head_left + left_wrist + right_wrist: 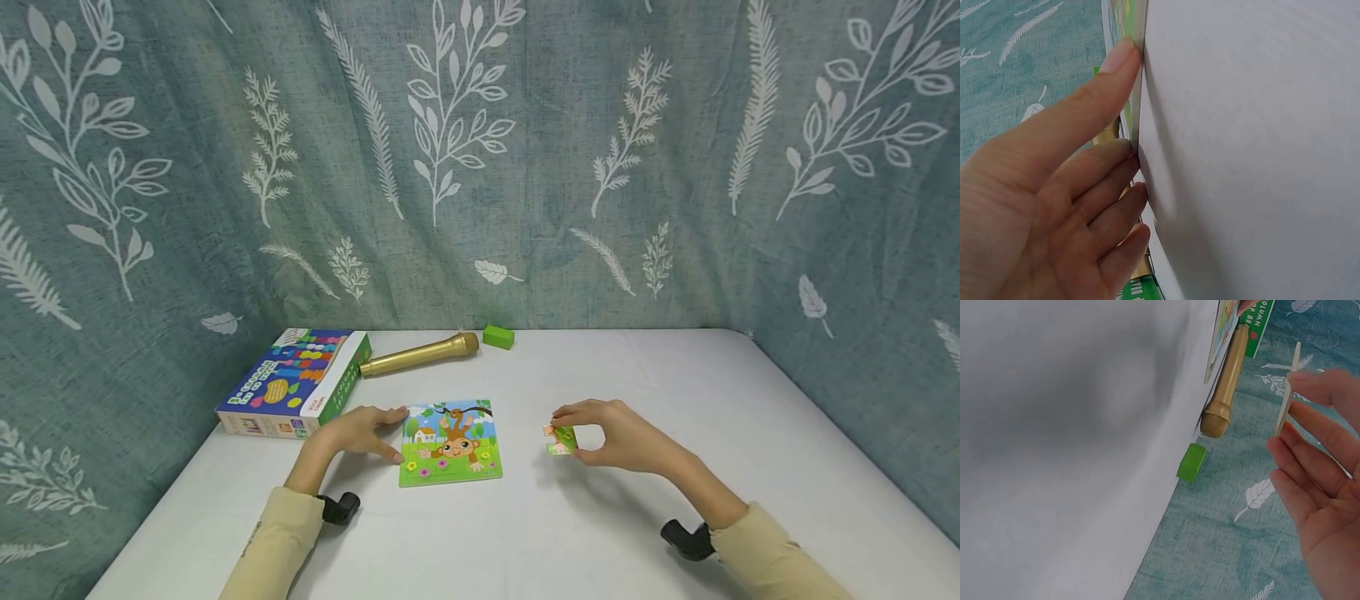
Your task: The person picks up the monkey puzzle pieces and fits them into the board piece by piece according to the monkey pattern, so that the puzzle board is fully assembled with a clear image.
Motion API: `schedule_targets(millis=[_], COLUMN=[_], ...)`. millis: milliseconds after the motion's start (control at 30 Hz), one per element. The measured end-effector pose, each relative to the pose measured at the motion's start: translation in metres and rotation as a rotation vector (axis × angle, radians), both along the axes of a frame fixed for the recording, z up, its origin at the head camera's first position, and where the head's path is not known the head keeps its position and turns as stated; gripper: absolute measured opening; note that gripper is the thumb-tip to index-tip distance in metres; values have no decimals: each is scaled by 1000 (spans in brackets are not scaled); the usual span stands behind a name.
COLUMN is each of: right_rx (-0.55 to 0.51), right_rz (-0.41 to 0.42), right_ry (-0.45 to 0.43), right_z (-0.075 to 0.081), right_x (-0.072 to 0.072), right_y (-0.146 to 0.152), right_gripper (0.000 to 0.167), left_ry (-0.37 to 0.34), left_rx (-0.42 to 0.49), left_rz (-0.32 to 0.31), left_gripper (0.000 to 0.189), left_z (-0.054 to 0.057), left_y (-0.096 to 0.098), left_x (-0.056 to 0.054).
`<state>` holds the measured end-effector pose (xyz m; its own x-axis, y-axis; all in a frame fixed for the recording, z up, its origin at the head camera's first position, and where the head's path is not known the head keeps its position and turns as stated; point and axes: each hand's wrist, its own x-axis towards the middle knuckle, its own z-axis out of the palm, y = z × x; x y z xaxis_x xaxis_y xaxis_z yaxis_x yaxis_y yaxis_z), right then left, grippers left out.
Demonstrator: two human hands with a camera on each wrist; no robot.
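A square jigsaw puzzle (450,443) with a cartoon monkey, a house and flowers lies flat on the white table. My left hand (366,433) touches its left side, the thumb near the lower part and a finger at the upper corner. Seen from the left wrist, the thumb of that hand (1060,181) lies along the board's thin edge. To the right of the board, my right hand (611,435) pinches a small green and pink puzzle piece (561,439) above the table. In the right wrist view the piece (1286,403) appears edge-on between thumb and fingers.
Behind the left hand lies a blue and green toy box (296,379). A gold toy microphone (420,355) rests beside it, its head close to a green block (498,337). A patterned teal curtain (525,167) hangs along the table's back edge.
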<state>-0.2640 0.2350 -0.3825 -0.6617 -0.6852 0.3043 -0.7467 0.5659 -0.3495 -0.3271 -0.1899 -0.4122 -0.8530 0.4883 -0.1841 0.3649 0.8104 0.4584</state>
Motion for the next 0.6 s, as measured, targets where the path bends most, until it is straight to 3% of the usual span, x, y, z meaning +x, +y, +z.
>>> schedule_targets(millis=[600], right_rx=[2], right_rz=[35], right_ry=[-17], right_z=[-1], right_x=[-15], right_y=[-43], right_gripper=[43], left_ry=[-1], left_rx=[1], left_rz=[0], left_gripper=[83], left_z=[-2], left_y=[0], left_x=[-1])
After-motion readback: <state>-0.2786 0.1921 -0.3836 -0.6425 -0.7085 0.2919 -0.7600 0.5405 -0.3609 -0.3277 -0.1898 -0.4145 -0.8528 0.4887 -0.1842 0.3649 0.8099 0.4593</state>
